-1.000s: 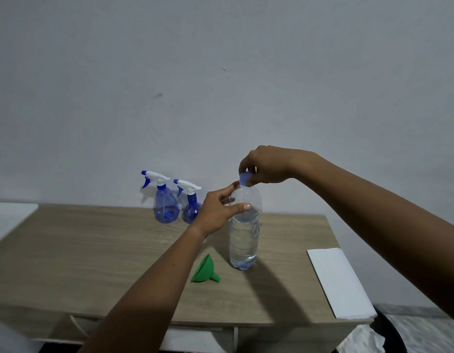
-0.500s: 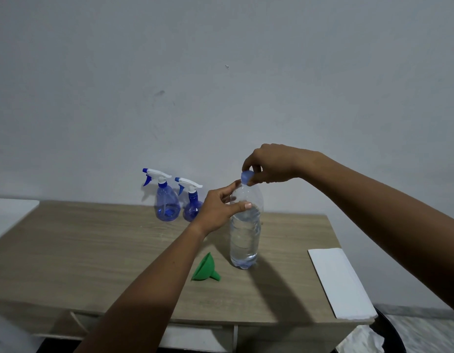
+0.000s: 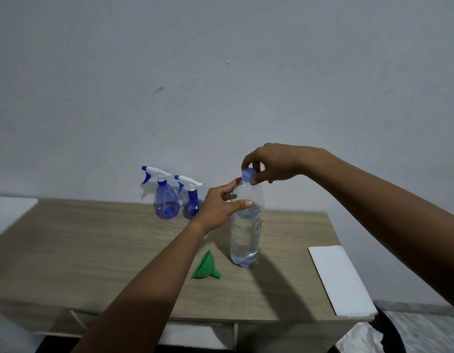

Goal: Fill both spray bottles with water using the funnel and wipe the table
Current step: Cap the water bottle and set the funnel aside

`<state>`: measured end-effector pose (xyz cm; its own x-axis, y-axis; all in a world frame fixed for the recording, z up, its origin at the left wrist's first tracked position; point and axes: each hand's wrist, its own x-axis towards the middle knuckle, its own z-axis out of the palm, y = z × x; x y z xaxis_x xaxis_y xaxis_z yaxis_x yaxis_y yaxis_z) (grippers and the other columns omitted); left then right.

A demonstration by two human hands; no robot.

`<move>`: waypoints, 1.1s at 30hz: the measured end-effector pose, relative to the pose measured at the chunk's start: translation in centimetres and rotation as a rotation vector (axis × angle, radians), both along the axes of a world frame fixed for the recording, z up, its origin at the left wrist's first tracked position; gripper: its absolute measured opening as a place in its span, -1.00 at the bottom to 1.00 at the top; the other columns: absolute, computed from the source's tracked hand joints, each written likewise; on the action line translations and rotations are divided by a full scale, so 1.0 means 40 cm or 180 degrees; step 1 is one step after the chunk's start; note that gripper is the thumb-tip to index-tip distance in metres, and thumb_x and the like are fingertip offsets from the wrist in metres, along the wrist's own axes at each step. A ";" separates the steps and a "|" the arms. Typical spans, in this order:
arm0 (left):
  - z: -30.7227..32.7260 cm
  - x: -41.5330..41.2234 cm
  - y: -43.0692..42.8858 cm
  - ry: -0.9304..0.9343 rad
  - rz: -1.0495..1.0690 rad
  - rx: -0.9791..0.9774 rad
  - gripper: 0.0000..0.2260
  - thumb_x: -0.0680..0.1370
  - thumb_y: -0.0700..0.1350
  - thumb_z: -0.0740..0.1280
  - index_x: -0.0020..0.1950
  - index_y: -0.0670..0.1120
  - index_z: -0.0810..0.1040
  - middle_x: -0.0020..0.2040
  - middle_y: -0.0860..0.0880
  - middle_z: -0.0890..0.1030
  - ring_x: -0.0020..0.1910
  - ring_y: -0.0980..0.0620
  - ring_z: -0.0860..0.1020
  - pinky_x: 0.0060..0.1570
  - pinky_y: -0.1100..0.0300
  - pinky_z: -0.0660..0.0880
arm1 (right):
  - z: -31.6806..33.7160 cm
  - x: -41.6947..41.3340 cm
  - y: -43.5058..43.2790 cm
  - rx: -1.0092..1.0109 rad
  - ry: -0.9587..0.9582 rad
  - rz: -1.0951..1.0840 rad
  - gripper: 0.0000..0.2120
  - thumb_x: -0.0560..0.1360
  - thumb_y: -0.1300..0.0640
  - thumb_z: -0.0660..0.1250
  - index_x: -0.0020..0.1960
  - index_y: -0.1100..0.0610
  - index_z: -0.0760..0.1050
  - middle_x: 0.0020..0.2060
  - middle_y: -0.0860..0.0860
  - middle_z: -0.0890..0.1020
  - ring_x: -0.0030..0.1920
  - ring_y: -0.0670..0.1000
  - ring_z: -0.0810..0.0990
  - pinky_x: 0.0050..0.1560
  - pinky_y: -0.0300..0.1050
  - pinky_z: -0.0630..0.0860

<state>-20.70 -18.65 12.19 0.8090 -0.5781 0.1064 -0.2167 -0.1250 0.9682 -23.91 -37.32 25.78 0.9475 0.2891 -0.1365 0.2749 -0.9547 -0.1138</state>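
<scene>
Now, water bottle: your clear water bottle [image 3: 246,233] stands upright on the wooden counter [image 3: 93,250], just right of the frame's centre. Water fills most of its body and the shoulder above is clear.
Cap: the blue cap [image 3: 248,173] sits on the bottle's neck. You cannot tell from this view whether it is tight or loosened.
Right grip: your right grip [image 3: 274,163] comes in from the right edge and curls down over the cap, thumb and fingertips pinching it at the sides.
Left grip: your left grip [image 3: 218,207] reaches up from the bottom of the frame and holds the bottle's shoulder, thumb across the front and fingers curled round the far side.
Funnel: the green funnel [image 3: 205,266] lies on its side on the counter, just left of the bottle's base, spout pointing right. Neither hand touches it.
Spray bottles: the left spray bottle [image 3: 166,203] and the right spray bottle [image 3: 191,207], both translucent blue with white trigger heads on, stand upright side by side at the back of the counter, left of centre. The right one is partly hidden by your left grip.
Cloth: a folded white cloth [image 3: 340,278] lies flat on the counter's right end, at the lower right of the frame.
Edges: a dark bin [image 3: 388,332] holding crumpled white material sits in the bottom right corner, and a white surface [image 3: 9,210] shows at the left edge.
</scene>
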 end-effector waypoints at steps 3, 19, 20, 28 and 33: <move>0.004 0.002 0.000 0.0018 0.0001 -0.0003 -0.32 0.44 -0.04 0.54 0.51 0.09 0.36 0.43 0.15 0.46 0.34 0.05 0.50 0.19 0.26 0.51 | -0.001 -0.003 -0.006 0.0162 0.0041 -0.0026 -0.75 0.58 0.02 0.40 0.26 -0.06 0.54 0.00 -0.11 0.64 -0.31 -0.07 0.70 -0.02 0.01 0.62; -0.022 -0.019 0.001 0.0088 0.0109 -0.0144 -0.27 0.44 -0.06 0.55 0.54 0.06 0.31 0.43 0.20 0.41 0.40 0.06 0.45 0.37 0.15 0.42 | -0.153 -0.062 -0.009 0.1598 -0.0883 -0.0626 -0.67 0.55 -0.15 0.39 0.29 -0.12 0.58 0.05 -0.05 0.59 0.01 -0.10 0.55 0.14 0.01 0.55; -0.032 -0.020 0.010 0.0161 0.0131 -0.0109 -0.23 0.42 -0.06 0.57 0.56 0.04 0.28 0.47 0.14 0.39 0.43 0.06 0.41 0.41 0.11 0.39 | -0.184 -0.076 -0.003 0.1965 -0.0964 -0.0758 -0.67 0.56 -0.17 0.38 0.29 -0.13 0.57 0.10 -0.03 0.58 0.06 -0.07 0.56 0.16 -0.03 0.55; -0.238 -0.026 0.154 0.0254 0.0469 0.1081 -0.42 0.37 -0.08 0.59 0.37 -0.05 0.55 0.29 -0.07 0.61 0.26 0.01 0.56 0.14 0.30 0.42 | -0.470 -0.160 0.072 0.3588 -0.0679 -0.1525 -0.07 0.40 -0.09 0.58 0.59 -0.20 0.09 0.43 -0.07 0.45 0.35 -0.05 0.52 0.28 -0.02 0.56; -0.304 -0.036 0.206 -0.0349 0.0033 0.2123 -0.19 0.23 -0.07 0.65 0.45 0.06 0.46 0.40 0.01 0.52 0.34 0.08 0.50 0.26 0.31 0.38 | -0.567 -0.141 0.103 0.3739 -0.0672 -0.1830 -0.03 0.22 -0.06 0.64 0.52 0.01 0.26 0.37 -0.03 0.51 0.33 -0.01 0.54 0.33 0.15 0.54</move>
<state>-22.14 -10.40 0.04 0.8197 -0.5408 -0.1886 -0.3049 -0.6909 0.6556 -29.54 -33.21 3.08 0.9459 -0.3140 0.0817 -0.0187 -0.3041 -0.9524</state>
